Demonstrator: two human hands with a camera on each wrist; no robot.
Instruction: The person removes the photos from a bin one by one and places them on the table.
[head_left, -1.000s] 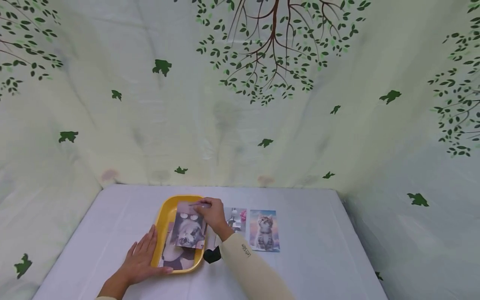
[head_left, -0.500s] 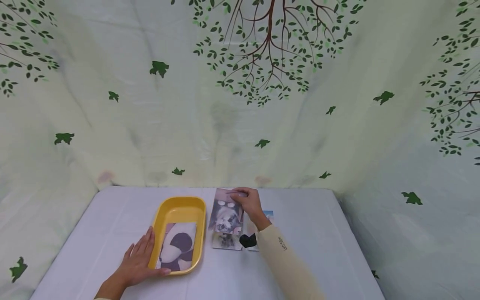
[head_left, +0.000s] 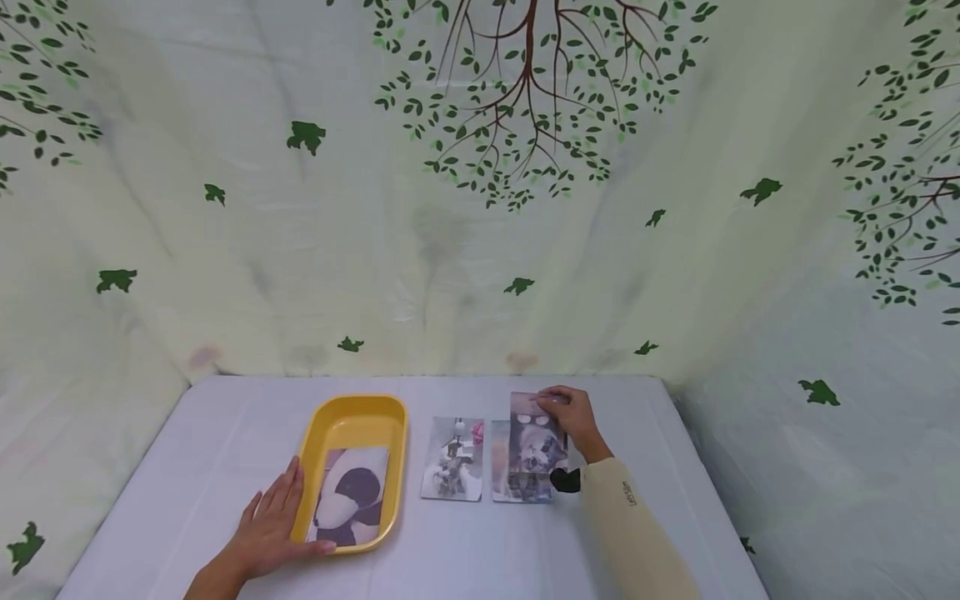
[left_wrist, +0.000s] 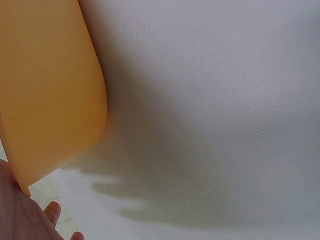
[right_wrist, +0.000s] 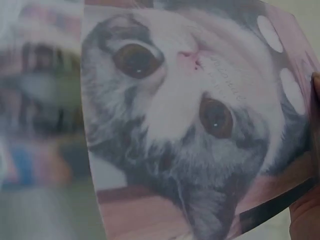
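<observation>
My right hand (head_left: 576, 423) pinches the top edge of a cat photo card (head_left: 537, 437), its cat upside down. It hangs in front of a kitten card (head_left: 501, 487) and hides much of it. The held card's cat face (right_wrist: 170, 110) fills most of the right wrist view. My left hand (head_left: 267, 523) rests with straight fingers along the left side of a yellow tray (head_left: 367, 406). In the left wrist view the hand (left_wrist: 22, 215) touches the rim of the tray (left_wrist: 55, 95). A panda card (head_left: 348, 500) lies in the near part of the tray.
Between the tray and the kitten card lies another card (head_left: 453, 458) with a grey picture and a pink patch. All stand on a white-covered table (head_left: 465, 558). A pale curtain (head_left: 420, 250) with printed leaves hangs behind and at both sides.
My right hand has carried the cat card from over the tray to the right, past the middle card, to the kitten card. The left hand stays at the tray.
</observation>
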